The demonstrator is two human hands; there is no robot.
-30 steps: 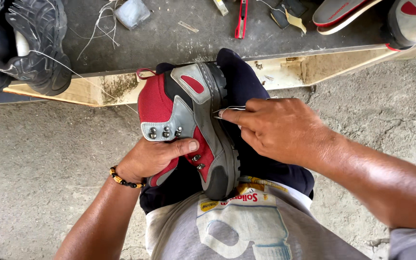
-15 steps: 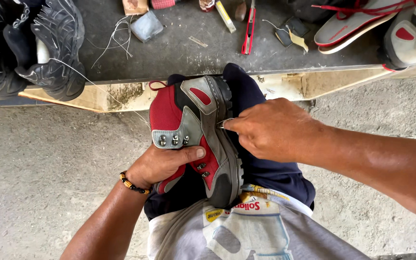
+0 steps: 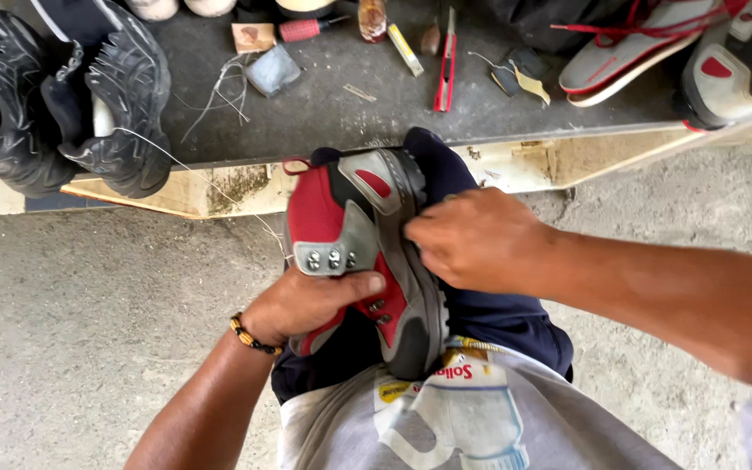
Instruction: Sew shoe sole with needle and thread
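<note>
Hands closed on the red-and-grey boot (image 3: 367,252) resting on the person's lap below the table's (image 3: 324,113) near edge: left hand (image 3: 306,305) gripped its upper, right hand (image 3: 476,239) pinched the sole edge, long axis running away from the body.

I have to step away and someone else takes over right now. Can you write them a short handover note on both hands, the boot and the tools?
Left hand: grips the red and grey boot from below, thumb across its side, holding it on the lap.
Right hand: fingers pinched at the boot's sole edge; what they hold is hidden.
A thin thread runs from the boot towards the black shoes.
Red-handled cutter lies on the dark board.
Done: cannot tell. Left: the sole-edge work is in hand.
</note>
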